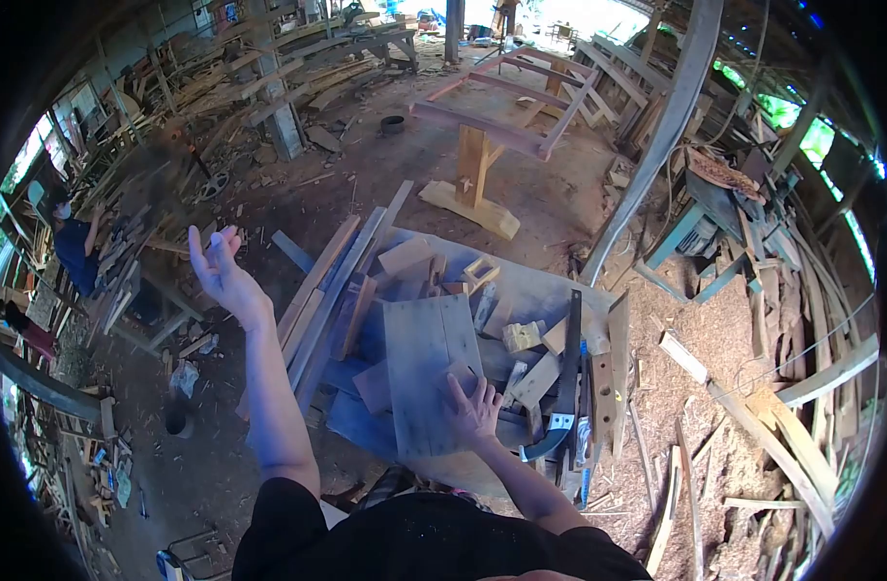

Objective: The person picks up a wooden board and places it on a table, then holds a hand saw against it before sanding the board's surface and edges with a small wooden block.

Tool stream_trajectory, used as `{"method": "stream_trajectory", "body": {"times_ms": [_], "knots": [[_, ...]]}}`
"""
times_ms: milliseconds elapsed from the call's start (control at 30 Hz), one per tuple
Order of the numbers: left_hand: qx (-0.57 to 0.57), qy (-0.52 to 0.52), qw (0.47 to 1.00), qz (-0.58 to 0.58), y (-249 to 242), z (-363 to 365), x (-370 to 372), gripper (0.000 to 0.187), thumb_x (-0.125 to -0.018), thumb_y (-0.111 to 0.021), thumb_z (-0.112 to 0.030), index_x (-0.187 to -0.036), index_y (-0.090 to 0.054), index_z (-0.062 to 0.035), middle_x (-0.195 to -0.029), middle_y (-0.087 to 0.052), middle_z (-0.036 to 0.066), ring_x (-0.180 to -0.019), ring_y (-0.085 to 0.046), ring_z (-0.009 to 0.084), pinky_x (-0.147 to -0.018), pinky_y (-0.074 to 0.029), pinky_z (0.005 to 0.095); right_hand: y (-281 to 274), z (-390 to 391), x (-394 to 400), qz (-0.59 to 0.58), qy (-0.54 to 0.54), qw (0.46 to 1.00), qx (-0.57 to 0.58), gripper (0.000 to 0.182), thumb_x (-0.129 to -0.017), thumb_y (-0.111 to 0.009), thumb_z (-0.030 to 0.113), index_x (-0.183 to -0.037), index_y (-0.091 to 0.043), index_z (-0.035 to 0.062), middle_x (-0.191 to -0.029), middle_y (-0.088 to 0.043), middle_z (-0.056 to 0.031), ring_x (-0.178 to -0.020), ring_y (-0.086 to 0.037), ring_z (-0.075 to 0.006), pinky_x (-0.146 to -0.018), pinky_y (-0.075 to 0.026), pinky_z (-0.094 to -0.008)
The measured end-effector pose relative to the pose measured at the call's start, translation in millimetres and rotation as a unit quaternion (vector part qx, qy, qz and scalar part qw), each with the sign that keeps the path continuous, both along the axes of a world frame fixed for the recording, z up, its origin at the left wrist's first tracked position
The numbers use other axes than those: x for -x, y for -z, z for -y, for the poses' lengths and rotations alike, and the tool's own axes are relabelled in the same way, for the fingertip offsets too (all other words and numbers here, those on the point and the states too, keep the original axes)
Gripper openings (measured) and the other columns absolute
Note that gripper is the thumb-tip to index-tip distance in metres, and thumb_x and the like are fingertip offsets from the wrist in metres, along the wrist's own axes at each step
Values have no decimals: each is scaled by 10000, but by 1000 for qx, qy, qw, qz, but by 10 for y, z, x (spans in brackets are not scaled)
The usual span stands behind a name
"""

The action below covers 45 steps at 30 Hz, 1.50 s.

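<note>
On the bench, a stiff, fairly light board is pressed flat by the spread right hand, best gripped at its long edges, while the left hand is raised open and empty.

A flat, rectangular wooden board of weathered grey-brown wood lies face up on the cluttered worktop, its long side running away from the person. Its surface is plain and fairly smooth, with faint grain lines along its length. The near end reaches almost to the worktop's front edge; the far end sits among loose offcuts and planks. The right hand rests spread, palm down, on the board's near right corner. The left hand is raised in the air, well apart from the board, fingers loosely curled.
</note>
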<state>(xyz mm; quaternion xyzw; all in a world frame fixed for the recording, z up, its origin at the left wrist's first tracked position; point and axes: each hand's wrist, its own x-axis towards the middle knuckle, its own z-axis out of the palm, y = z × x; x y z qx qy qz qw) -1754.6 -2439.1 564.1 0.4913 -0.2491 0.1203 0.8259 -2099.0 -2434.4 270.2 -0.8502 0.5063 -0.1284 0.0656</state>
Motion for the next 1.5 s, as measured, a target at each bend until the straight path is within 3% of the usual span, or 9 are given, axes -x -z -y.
{"method": "stream_trajectory", "body": {"times_ms": [567,1033,1100,1167,1233,1267,1333,1400,1500], "knots": [[-26,-20,999,-38,-9,-73,-146,540,-1030,-560,-265,-1487,-382,-40,-1108,-664,122,-981,-596,180,-957,-459,329,-29,1,-6,-4,3,1000,8,644,-880,-637,495,-1477,-444,354,-1337,-415,-252,-1173,-435,-404,-993,-310,-524],[-28,-56,996,63,41,41,-146,557,-1026,-572,-273,-1491,-376,-39,-1146,-644,133,-1013,-612,205,-963,-471,354,14,6,-15,-18,0,1000,3,695,-868,-647,506,-1500,-388,374,-1381,-382,-255,-1171,-432,-402,-981,-327,-530],[-85,-19,994,68,460,279,-606,585,-1003,-607,-303,-1475,-404,-23,-1173,-630,119,-992,-618,195,-899,-498,349,5,-11,-4,-17,-2,1000,1,693,-868,-648,504,-1498,-393,372,-1379,-383,-257,-1171,-435,-403,-977,-329,-528],[-141,104,981,-83,1162,593,-1032,591,-968,-667,-295,-1453,-456,-30,-1207,-612,112,-991,-629,171,-803,-521,304,-15,-1,-12,-13,0,1000,3,690,-867,-649,501,-1496,-397,370,-1377,-384,-258,-1170,-438,-404,-973,-331,-527],[-259,71,961,59,1228,786,-679,524,-977,-653,-263,-1429,-499,-47,-1224,-601,134,-945,-647,157,-813,-530,296,-21,10,-17,-15,-2,1000,12,688,-863,-656,494,-1492,-406,367,-1368,-391,-261,-1164,-445,-403,-961,-338,-521],[-223,171,960,2,960,837,-225,486,-980,-648,-252,-1411,-526,-64,-1148,-630,111,-924,-647,147,-819,-530,291,-13,4,-19,-18,-1,1000,9,688,-863,-656,494,-1492,-406,367,-1368,-391,-261,-1164,-445,-403,-961,-338,-521],[-242,241,937,68,842,1076,225,451,-965,-666,-237,-1381,-561,-98,-950,-646,39,-867,-629,118,-822,-535,286,-4,4,-19,-27,1,999,23,691,-859,-660,490,-1490,-410,363,-1363,-397,-264,-1165,-447,-403,-952,-341,-519],[-224,317,910,144,640,1266,793,465,-956,-661,-215,-1393,-546,-102,-974,-667,49,-844,-633,125,-767,-552,317,-27,2,-11,-26,-2,1000,14,691,-859,-661,488,-1490,-408,365,-1369,-394,-266,-1170,-447,-406,-956,-341,-521],[-381,431,756,313,717,1359,1490,602,-940,-633,-163,-1484,-395,-66,-1243,-628,159,-939,-642,233,-867,-522,371,-43,9,-24,-17,-4,1000,9,692,-859,-660,487,-1491,-403,370,-1381,-390,-271,-1178,-446,-412,-963,-340,-527]]}}
